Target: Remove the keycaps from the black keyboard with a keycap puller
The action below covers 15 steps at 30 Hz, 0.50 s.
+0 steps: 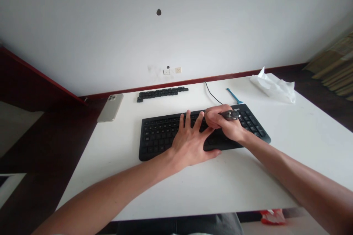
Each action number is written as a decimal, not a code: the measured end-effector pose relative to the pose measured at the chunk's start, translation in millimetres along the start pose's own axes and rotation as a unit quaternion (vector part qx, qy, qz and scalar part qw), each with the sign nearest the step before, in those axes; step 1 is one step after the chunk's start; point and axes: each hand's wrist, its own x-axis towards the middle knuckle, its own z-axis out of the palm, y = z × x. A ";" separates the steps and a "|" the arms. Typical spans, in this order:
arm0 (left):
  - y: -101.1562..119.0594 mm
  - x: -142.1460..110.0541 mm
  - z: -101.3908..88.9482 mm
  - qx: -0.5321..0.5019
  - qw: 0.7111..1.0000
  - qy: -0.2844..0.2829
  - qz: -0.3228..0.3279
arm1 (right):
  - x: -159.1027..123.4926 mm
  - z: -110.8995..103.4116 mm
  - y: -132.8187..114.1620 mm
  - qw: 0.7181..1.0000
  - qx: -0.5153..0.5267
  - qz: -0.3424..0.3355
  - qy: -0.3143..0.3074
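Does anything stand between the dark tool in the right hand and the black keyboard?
Nothing visible does: the right hand holds the dark tool right over the black keyboard; the left hand lies beside it.

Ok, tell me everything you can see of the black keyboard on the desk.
The matte black plastic keyboard is wide, low and round-cornered, with rows of dark keys carrying pale legends. It lies flat on the white desk, and a thin black cable seems to run from its back edge. The spread left hand rests on its keys, and the right hand, gripping a small dark tool, sits over its right half.
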 end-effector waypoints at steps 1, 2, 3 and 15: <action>0.0 -0.1 0.1 -0.001 1.000 0.000 0.000 | -0.2 -2.5 -0.1 1.000 -0.002 -0.001 -0.014; -0.1 -0.2 0.2 -0.003 1.000 0.000 0.001 | 0.1 -5.1 -0.2 0.999 0.000 0.001 -0.033; -0.3 -0.4 0.4 -0.003 1.000 0.001 0.001 | 0.8 -7.7 -0.1 0.998 0.003 0.007 -0.057; 2.7 -1.6 -12.0 0.014 0.998 0.001 0.061 | 16.4 -13.2 9.0 0.962 0.259 0.080 -0.045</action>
